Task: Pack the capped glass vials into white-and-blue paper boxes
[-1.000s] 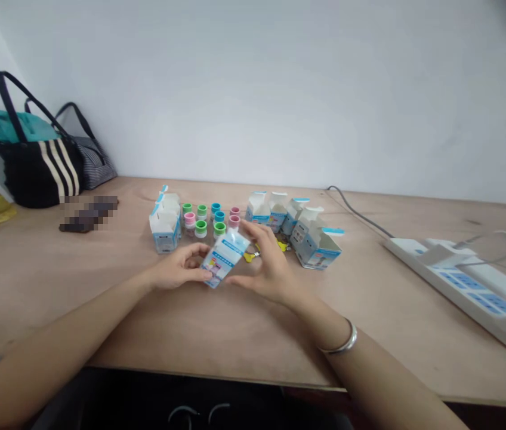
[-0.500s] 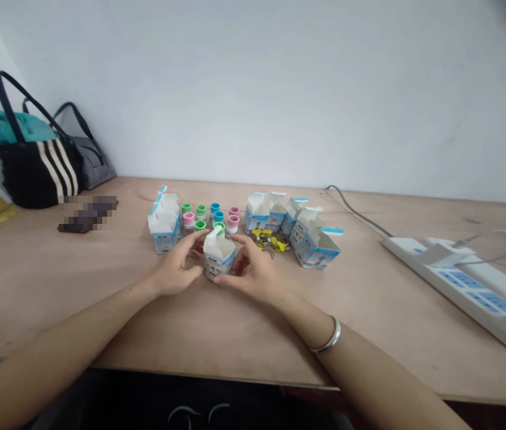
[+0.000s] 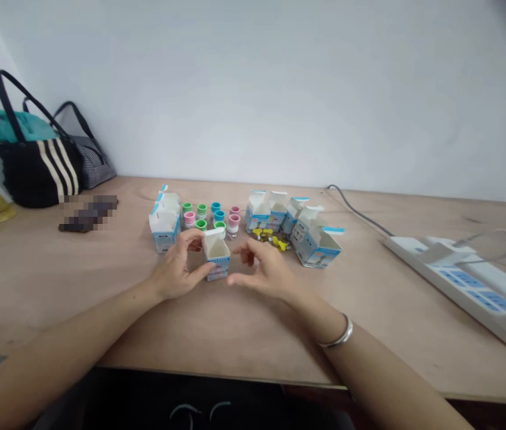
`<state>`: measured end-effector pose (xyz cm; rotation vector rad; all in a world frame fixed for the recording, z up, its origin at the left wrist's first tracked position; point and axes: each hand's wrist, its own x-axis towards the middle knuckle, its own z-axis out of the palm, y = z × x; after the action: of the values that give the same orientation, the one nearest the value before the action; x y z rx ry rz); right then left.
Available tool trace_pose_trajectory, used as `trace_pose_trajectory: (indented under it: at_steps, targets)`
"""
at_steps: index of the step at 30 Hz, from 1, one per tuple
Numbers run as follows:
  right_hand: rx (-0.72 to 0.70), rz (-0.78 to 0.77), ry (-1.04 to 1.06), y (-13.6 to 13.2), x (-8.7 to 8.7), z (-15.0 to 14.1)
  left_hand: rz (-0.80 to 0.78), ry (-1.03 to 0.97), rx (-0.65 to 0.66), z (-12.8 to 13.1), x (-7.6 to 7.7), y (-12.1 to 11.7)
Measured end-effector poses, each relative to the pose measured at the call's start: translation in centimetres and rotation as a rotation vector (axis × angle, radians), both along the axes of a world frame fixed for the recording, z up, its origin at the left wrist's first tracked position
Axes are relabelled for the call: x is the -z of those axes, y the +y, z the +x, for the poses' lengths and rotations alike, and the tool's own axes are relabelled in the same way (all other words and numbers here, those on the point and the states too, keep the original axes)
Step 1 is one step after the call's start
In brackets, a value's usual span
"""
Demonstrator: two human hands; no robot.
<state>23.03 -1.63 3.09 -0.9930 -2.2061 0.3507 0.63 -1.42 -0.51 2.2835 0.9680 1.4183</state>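
A small white and blue carton [image 3: 216, 255] stands upright on the wooden table [image 3: 244, 322] with its top flap open. My left hand [image 3: 176, 270] grips it from the left, thumb near its base and fingers behind. My right hand [image 3: 265, 272] hovers just right of the carton, fingers loosely curled and apart, holding nothing. Behind them stand several little bottles with green, pink and blue caps [image 3: 210, 216].
Two open cartons [image 3: 164, 222] stand at the left of the bottles, several more cartons [image 3: 298, 230] at the right, with small yellow pieces [image 3: 271, 237] before them. A white power strip [image 3: 468, 280] lies at right. Bags [image 3: 38, 155] sit far left.
The flat carton held tilted in both hands has been shaped into a box and stood upright. My right hand has let go and moved a little to the right.
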Motion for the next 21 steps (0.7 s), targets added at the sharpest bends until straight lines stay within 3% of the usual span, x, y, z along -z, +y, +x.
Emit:
trace_pose_trajectory:
  at_steps: [2,4,7,12,17,21]
  targets:
    - [-0.044,0.054,0.055,0.9,-0.4,0.6,0.032,0.046,-0.002,-0.3,-0.2,0.1]
    - [0.036,0.126,0.060,2.2,-0.5,1.0,0.016,0.071,0.010,-0.5,-0.4,0.2]
    - [0.168,0.251,-0.027,4.5,-0.2,0.8,-0.039,0.049,0.047,-0.6,-0.6,0.3]
    - [0.192,0.336,-0.202,7.2,0.7,-0.4,-0.104,0.052,0.069,-0.7,-0.3,0.7]
    - [0.269,0.332,-0.162,7.3,1.5,-0.6,-0.075,0.084,0.089,-0.8,-0.5,0.7]
    - [0.239,0.364,0.004,6.2,0.6,0.3,-0.049,0.154,0.086,-0.7,-0.9,0.8]
